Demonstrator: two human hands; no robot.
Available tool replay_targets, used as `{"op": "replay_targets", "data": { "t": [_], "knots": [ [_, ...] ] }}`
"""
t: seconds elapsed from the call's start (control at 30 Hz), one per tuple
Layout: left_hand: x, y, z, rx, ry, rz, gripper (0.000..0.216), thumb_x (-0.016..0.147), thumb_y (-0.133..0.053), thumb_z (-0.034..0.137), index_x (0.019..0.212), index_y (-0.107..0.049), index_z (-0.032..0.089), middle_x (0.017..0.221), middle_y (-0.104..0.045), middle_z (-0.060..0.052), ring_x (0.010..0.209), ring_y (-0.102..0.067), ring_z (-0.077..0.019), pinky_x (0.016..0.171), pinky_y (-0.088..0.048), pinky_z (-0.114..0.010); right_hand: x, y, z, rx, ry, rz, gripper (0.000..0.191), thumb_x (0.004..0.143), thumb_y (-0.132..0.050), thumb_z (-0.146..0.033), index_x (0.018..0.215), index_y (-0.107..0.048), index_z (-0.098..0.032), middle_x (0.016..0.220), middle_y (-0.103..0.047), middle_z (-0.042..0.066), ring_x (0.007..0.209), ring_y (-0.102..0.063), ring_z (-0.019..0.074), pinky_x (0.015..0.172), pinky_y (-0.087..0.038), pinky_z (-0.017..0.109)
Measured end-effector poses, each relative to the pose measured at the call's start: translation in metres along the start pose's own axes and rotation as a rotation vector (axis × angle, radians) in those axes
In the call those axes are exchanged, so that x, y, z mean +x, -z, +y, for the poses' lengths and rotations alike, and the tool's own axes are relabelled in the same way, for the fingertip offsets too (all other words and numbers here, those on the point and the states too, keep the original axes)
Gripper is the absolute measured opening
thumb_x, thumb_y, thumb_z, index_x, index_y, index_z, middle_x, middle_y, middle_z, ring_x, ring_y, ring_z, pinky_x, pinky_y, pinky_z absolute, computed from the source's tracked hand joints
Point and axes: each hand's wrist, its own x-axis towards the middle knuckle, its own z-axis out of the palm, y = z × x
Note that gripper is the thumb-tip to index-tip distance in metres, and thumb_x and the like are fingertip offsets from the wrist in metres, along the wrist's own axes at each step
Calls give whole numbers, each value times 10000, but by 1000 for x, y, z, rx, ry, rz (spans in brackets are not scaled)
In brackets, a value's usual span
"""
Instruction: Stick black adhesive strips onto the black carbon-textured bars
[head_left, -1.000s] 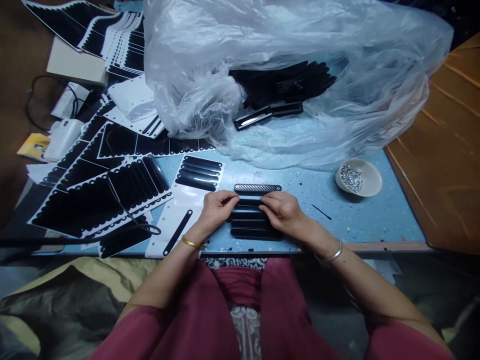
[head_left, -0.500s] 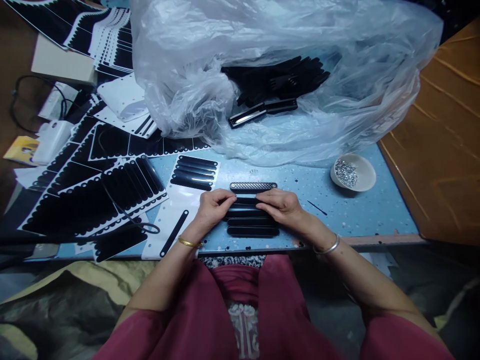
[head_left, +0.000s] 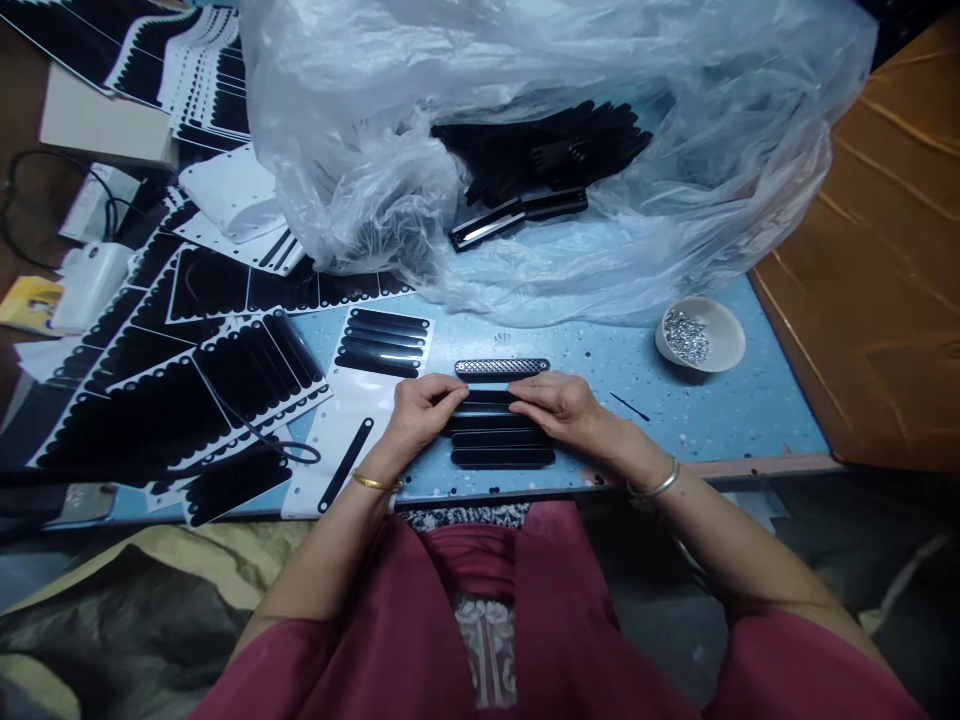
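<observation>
Between my two hands is a black strip (head_left: 489, 397), lying crosswise. My left hand (head_left: 426, 408) pinches its left end with thumb and fingers. At the right end, my right hand (head_left: 559, 405) is closed on it the same way. Just beyond lies a bar with a silver cross-hatched face (head_left: 502, 368) and a small hole near each end. Nearer to me, several long black bars with rounded ends (head_left: 502, 457) lie in parallel rows; my fingers partly cover the upper ones. A single black adhesive-looking strip (head_left: 346, 465) rests on white backing paper (head_left: 319, 470) left of my left hand.
A white bowl (head_left: 726, 345) of small silvery pieces stands at the right, near a thin dark stick (head_left: 630, 406). A large clear plastic bag (head_left: 360, 180) holds black items (head_left: 555, 150) at the back. Sheets of black strips (head_left: 150, 420) cover the left side.
The view has shifted slightly, so everything sits a little further left. Both hands keep the same pinch on the black strip.
</observation>
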Motion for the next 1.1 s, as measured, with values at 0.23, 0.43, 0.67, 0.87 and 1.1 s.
{"op": "replay_targets", "data": {
  "t": [0.23,0.43,0.67,0.87,1.1],
  "knots": [
    [0,0,-1,5,7,-7,123,810,-681,264,778,-756,173,789,-754,-49,742,-691,-178,698,-523,-270,0,0,0,-52,45,0,256,947,-543,-280,1087,-731,-178,975,-763,87,883,-716,204,785,-591,348],
    [0,0,-2,-7,12,-6,119,808,-688,261,776,-756,169,795,-754,-50,759,-692,-181,716,-520,-271,-1,8,2,53,-70,-75,236,904,-620,-295,1106,-724,-230,1029,-759,48,948,-701,190,866,-571,358],
    [0,1,-2,-4,10,-11,126,811,-683,267,774,-755,170,780,-751,-45,738,-685,-174,695,-514,-266,-6,0,3,63,-94,8,244,929,-570,-316,1088,-727,-220,1021,-760,55,924,-707,190,852,-573,360],
    [1,1,-1,0,25,-13,139,806,-676,277,775,-756,167,788,-753,-53,742,-689,-180,694,-516,-273,-32,16,-4,-16,-263,327,239,932,-532,-260,1069,-723,-213,943,-764,68,840,-719,180,775,-575,317],
    [0,1,0,8,32,-7,157,803,-664,295,770,-755,172,782,-755,-50,731,-692,-184,675,-513,-273,-56,9,-5,219,-516,438,217,839,-646,-370,929,-729,-191,815,-732,67,668,-685,170,608,-552,296]
  ]
}}
